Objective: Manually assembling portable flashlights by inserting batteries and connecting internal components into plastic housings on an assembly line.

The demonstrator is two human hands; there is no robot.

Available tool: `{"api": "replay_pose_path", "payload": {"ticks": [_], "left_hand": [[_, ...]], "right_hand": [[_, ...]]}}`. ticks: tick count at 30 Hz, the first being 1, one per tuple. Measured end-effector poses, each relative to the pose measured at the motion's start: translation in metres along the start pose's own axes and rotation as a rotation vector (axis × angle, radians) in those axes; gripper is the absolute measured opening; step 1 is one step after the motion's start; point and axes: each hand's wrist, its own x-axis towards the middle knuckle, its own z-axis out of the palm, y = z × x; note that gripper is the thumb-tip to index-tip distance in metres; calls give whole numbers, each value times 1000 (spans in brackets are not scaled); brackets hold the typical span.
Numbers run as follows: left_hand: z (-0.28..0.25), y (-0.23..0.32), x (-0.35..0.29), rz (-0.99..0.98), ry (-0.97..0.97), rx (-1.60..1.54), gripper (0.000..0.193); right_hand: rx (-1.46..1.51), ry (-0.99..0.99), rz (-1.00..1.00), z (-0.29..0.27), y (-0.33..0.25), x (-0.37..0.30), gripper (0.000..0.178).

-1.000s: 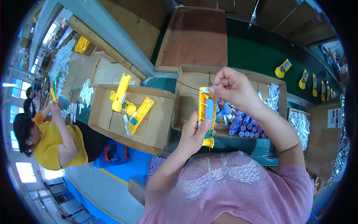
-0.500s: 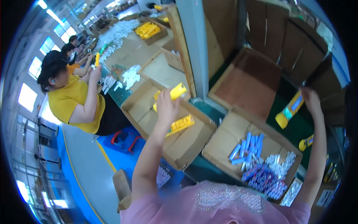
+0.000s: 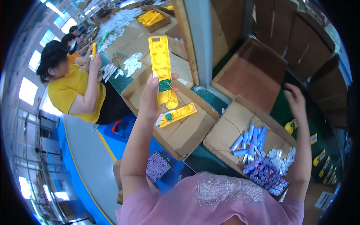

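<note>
My left hand (image 3: 150, 95) is closed around a yellow plastic housing (image 3: 160, 56), held upright over a cardboard box (image 3: 176, 148). The hollow, ribbed inside of the housing shows, with a small green circuit board and thin wires at its lower part. A second yellow housing (image 3: 183, 112) with a green board lies in that box. My right hand (image 3: 296, 99) is out at the right over the green bench, fingers apart and nothing in them. Just below it lies a yellow flashlight-like unit (image 3: 289, 126), partly hidden by my hand and arm.
A cardboard box (image 3: 225, 129) in front of me holds blue cylindrical batteries (image 3: 245, 140) and silvery pieces (image 3: 283, 159). More yellow units (image 3: 319, 157) line the right side. A grey post (image 3: 200, 45) rises beyond the boxes. A co-worker in yellow (image 3: 75, 90) works at left.
My right hand has let go of the yellow unit and drawn slightly left. My left hand has raised the housing and turned its hollow side into view.
</note>
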Motion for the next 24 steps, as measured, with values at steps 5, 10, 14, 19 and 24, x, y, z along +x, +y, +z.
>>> {"api": "replay_pose_path", "payload": {"ticks": [5,10,14,19,24], "left_hand": [[55,6,-34,63,-268,-70,48],[64,-6,-53,219,-240,452,52],[60,-29,-74,-10,-130,272,42],[88,-58,-111,-381,-171,-299,30],[113,-68,-129,-465,-271,-453,32]], "right_hand": [[394,-643,-153,73,-157,-43,73],[510,-862,-117,96,-145,-88,32],[-362,-108,-373,76,-136,-82,19],[-192,179,-416,63,-156,-61,21],[-41,243,-592,75,-158,-66,19]]}}
